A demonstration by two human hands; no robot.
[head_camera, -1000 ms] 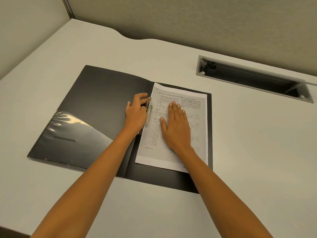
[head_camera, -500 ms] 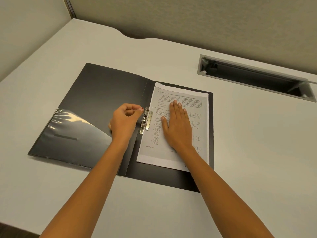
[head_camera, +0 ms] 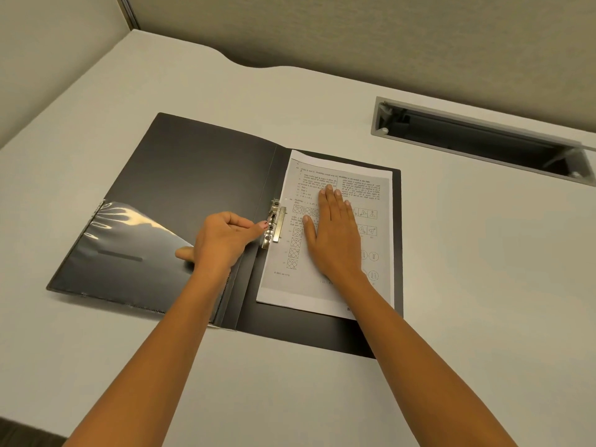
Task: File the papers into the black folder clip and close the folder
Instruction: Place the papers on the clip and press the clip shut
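A thin black plastic folder [head_camera: 200, 175] lies open and flat on a pale grey desk [head_camera: 467, 285]. On its right-hand half rests a stack of white printed papers [head_camera: 335, 175], with text near the top and small diagram boxes lower down. The papers' left edge sits against a silver metal spring clip [head_camera: 273, 223] fixed beside the folder's spine; whether the clip bar is pressing on the sheets cannot be told.

The right hand [head_camera: 332, 233] lies palm down on the middle of the papers, fingers straight and close together, gripping nothing. The left hand [head_camera: 222, 240] is loosely curled over the left half of the folder, its thumb and bent forefinger brought together at the clip's lever. Its little finger sticks out toward a shiny clear plastic pocket [head_camera: 129, 253] that covers the lower corner of the left cover.

Well apart, at the far right of the desk, is a long grey rectangular cable slot [head_camera: 477, 140]. Beige partition walls [head_camera: 354, 37] stand behind the desk.
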